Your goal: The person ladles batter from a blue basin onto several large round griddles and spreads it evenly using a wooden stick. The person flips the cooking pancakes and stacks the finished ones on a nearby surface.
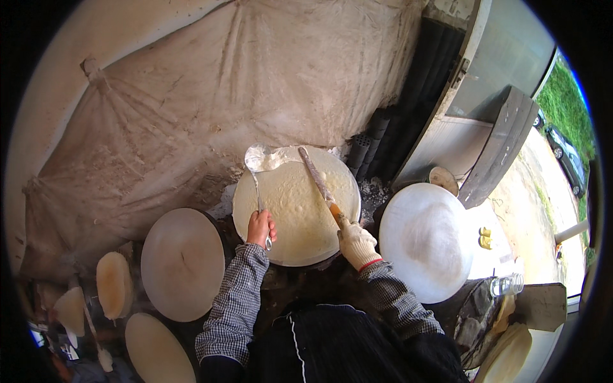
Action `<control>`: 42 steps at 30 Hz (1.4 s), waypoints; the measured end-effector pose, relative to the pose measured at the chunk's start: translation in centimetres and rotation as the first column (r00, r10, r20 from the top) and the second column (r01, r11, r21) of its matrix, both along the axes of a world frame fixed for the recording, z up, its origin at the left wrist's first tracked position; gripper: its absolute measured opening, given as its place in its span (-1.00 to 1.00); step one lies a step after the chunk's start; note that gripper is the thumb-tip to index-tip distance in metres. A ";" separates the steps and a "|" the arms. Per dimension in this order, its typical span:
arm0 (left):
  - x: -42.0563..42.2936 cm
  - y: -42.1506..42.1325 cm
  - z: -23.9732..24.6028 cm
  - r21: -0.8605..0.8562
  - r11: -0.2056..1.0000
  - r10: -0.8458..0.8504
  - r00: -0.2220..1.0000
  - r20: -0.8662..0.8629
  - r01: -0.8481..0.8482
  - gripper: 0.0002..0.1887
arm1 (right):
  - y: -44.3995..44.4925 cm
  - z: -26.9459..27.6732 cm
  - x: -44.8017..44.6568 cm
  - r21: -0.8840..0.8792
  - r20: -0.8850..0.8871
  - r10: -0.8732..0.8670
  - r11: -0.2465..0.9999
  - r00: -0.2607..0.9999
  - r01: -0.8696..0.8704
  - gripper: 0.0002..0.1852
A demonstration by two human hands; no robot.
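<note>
My left hand [261, 228] is bare and closed around the handle of a metal ladle [257, 155]. The ladle's bowl rests at the far left rim of a round griddle, beside some pale batter. A pale layer of batter [292, 215] covers most of that griddle. In a white knitted glove with a red cuff edge, my right hand [357, 243] grips the orange handle of a long scraper [318, 179], whose batter-coated length lies across the right half of the griddle.
Round griddles stand at left [184, 263] and right [424, 244]. Flatbreads [158, 349] lie at the lower left. A glass jar [507, 285] is at the right, near a stack of flatbreads [505, 354]. Perforated coal briquettes [359, 148] stand behind, beside a door.
</note>
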State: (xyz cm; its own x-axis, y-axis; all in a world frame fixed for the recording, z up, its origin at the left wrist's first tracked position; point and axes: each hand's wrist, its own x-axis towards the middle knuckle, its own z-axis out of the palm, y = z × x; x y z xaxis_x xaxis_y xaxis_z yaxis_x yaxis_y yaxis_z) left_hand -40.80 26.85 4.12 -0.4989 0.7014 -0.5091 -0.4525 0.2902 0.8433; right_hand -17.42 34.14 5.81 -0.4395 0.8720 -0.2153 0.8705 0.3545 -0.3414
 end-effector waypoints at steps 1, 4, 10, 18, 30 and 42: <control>-0.1 0.0 -0.1 0.005 1.000 -0.005 1.000 0.003 0.005 -0.83 | -0.2 0.1 0.5 0.001 -0.010 -0.006 1.000 1.000 0.006 -0.55; -0.2 -0.1 -0.1 0.008 1.000 0.003 1.000 -0.001 -0.003 -0.83 | -1.0 0.1 1.4 -0.047 -0.126 0.001 0.999 0.992 -0.008 -0.54; -0.2 -0.1 0.0 -0.014 1.000 0.014 1.000 -0.003 -0.015 -0.83 | -0.9 -0.3 -0.6 0.009 -0.272 0.003 1.000 0.962 0.000 -0.55; -0.3 -0.2 0.2 -0.009 1.000 -0.005 1.000 -0.002 0.005 -0.81 | 0.2 -0.6 -1.5 -0.005 -0.001 -0.011 1.000 1.000 0.011 -0.51; -0.7 -0.4 0.0 -0.025 0.999 -0.022 1.000 -0.015 0.021 -0.82 | -1.6 -0.1 1.9 -0.094 -0.052 -0.067 0.994 0.996 0.062 -0.47; -0.6 -0.5 0.4 -0.007 1.000 -0.018 1.000 -0.010 0.018 -0.81 | 0.3 -4.6 1.8 -0.274 -0.445 -0.305 0.942 0.842 0.197 -0.55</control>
